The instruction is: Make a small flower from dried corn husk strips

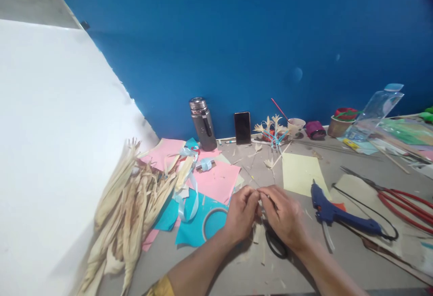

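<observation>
My left hand (242, 210) and my right hand (282, 212) meet at the fingertips over the middle of the table. Both have their fingers bent and pinched together. A thin stem or wire seems to rise from between them, but what they hold is too small to name. Under my right hand lie black-handled scissors (275, 243), partly covered. Pale husk strips (263, 242) hang or lie just below my fingers. Left of my left hand is a tape ring (204, 225) on blue paper (189, 233).
Dried corn husks (130, 215) and pink paper (216, 181) lie left. A thermos (203, 125), phone (242, 128) and husk flowers (274, 129) stand at the back. On the right are a glue gun (341, 219), red-handled scissors (402, 203) and a plastic bottle (375, 113).
</observation>
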{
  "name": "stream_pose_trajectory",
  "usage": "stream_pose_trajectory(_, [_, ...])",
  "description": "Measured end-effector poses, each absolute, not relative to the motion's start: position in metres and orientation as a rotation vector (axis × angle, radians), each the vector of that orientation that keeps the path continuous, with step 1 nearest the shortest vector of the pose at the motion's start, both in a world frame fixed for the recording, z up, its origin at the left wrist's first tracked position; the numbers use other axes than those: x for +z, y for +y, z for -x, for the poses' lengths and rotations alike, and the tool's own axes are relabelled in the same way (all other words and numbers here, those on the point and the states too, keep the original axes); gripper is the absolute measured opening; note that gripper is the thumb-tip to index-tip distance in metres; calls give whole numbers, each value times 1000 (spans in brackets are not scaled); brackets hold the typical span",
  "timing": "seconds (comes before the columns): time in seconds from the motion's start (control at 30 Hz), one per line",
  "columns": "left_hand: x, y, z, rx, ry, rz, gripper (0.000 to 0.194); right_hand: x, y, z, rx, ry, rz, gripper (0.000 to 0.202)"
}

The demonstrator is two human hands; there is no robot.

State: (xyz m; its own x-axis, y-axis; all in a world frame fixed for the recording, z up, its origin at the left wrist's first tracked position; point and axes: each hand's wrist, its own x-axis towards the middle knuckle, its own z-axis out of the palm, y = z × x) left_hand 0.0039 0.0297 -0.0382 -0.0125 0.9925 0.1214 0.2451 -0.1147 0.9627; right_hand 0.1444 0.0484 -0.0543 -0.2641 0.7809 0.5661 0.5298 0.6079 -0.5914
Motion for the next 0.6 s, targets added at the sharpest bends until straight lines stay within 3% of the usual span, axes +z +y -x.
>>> stream_pose_trajectory(0.37, [-46, 30, -2, 1095, 1457, -1602, 37, -55, 52, -148, 353, -1936, 1127, 20])
stream_pose_trajectory(0.6, [-36, 34, -5, 1144, 1198, -1160, 31, -38, 52, -149, 595, -1682, 1258, 25])
